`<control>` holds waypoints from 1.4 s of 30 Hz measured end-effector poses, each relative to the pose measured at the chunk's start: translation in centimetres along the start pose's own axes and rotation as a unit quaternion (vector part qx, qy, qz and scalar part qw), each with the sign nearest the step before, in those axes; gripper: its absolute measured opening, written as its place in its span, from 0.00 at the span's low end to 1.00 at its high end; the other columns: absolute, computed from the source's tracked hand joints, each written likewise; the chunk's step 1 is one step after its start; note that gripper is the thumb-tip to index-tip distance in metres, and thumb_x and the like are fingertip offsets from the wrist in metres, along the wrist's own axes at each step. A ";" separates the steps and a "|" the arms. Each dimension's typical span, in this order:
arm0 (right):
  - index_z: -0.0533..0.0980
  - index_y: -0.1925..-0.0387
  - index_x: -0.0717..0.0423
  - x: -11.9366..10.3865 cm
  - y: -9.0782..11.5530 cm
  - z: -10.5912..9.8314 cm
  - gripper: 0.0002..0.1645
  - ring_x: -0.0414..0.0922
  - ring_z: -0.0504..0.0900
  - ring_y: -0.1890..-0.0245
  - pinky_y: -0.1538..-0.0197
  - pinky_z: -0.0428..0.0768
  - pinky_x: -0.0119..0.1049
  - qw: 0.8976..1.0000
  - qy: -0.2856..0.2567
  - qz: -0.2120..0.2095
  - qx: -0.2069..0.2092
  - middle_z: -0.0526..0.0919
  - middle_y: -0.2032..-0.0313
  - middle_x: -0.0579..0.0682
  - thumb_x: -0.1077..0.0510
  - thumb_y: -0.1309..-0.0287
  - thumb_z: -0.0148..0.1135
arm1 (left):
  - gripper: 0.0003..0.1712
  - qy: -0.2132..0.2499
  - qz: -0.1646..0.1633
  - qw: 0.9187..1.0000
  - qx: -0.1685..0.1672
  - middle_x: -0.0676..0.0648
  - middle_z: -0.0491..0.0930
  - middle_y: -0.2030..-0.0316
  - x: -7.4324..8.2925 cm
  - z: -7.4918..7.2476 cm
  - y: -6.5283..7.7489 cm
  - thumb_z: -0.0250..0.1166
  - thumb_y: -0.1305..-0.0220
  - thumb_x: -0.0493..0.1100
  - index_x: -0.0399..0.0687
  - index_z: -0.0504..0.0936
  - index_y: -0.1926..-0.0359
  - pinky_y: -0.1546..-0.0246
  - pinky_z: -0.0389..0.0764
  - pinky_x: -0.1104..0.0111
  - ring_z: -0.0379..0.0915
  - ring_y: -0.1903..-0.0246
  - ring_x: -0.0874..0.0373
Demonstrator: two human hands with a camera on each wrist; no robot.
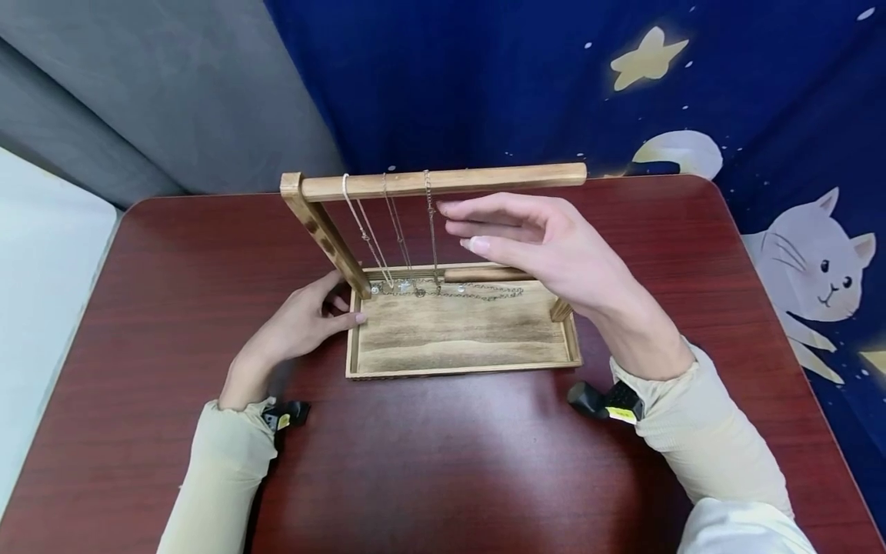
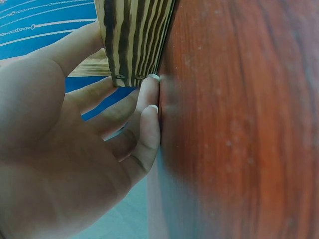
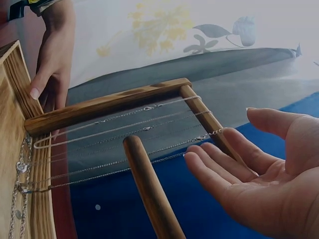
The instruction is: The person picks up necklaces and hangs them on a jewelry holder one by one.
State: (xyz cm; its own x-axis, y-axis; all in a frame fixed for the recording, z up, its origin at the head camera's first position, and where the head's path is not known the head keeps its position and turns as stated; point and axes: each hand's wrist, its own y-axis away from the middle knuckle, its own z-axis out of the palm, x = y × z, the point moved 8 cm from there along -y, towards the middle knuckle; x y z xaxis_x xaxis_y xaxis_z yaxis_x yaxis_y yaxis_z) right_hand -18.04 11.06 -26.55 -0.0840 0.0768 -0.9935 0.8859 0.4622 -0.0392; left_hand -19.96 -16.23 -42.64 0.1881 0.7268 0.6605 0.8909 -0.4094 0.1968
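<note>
A wooden jewelry stand (image 1: 457, 331) with a shallow tray base sits on the table. Three necklaces hang from its top bar (image 1: 498, 177): a pale one (image 1: 364, 231) nearest the upright post, a finer one (image 1: 398, 227) beside it, and a silver chain (image 1: 433, 246) farther right. Their pendants and some chain lie along the tray's back. My left hand (image 1: 301, 319) holds the tray's left end, thumb on the rim and fingers around the outer side. My right hand (image 1: 529, 235) is raised under the bar, fingers extended, fingertips right beside the silver chain.
A lower wooden rod (image 1: 484, 275) runs along the back of the stand, and a short post (image 1: 561, 309) stands at its right end. The dark red table (image 1: 443, 462) ends against a blue curtain (image 1: 450, 77) and a grey one (image 1: 173, 92).
</note>
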 end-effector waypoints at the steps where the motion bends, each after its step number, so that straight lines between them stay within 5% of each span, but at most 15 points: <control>1: 0.78 0.40 0.54 0.0 0.1 0.0 0.21 0.46 0.79 0.41 0.43 0.78 0.40 1.000 -0.008 -0.005 0.000 0.81 0.42 0.49 0.61 0.34 0.63 | 0.38 0.002 0.000 1.000 0.001 0.45 0.82 0.60 0.0 0.0 0.1 0.68 0.35 0.53 0.47 0.65 0.30 0.61 0.74 0.60 0.77 0.64 0.54; 11: 0.75 0.39 0.62 0.0 1.4 -0.7 0.21 0.55 0.81 0.45 0.43 0.77 0.45 0.997 -0.060 -0.040 -0.006 0.81 0.44 0.60 0.67 0.33 0.59 | 0.37 0.005 0.006 1.000 0.008 0.45 0.82 0.61 0.1 0.0 0.0 0.69 0.35 0.51 0.49 0.65 0.30 0.59 0.75 0.59 0.78 0.61 0.55; 21: 0.74 0.40 0.67 0.0 2.3 -1.0 0.21 0.56 0.81 0.45 0.44 0.77 0.46 0.997 -0.037 -0.064 -0.009 0.81 0.45 0.60 0.70 0.35 0.60 | 0.40 0.006 0.001 1.000 0.005 0.45 0.83 0.60 0.0 0.1 -0.1 0.69 0.35 0.53 0.49 0.63 0.28 0.60 0.75 0.59 0.78 0.61 0.54; 42: 0.74 0.39 0.66 2.8 5.0 -1.7 0.23 0.54 0.81 0.45 0.46 0.79 0.41 0.999 -0.023 -0.032 -0.012 0.81 0.44 0.60 0.71 0.36 0.61 | 0.39 0.005 -0.002 1.000 0.006 0.45 0.83 0.61 0.2 -0.1 0.2 0.69 0.35 0.52 0.49 0.63 0.28 0.63 0.74 0.61 0.77 0.65 0.55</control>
State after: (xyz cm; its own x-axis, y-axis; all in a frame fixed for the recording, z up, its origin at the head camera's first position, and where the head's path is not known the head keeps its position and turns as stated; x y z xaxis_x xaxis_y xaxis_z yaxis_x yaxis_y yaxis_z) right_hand -14.66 15.09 -29.38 -0.1183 0.0051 -0.9930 0.8679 0.4863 -0.1009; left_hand -19.81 -16.24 -42.44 0.1794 0.7227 0.6674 0.8971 -0.3987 0.1906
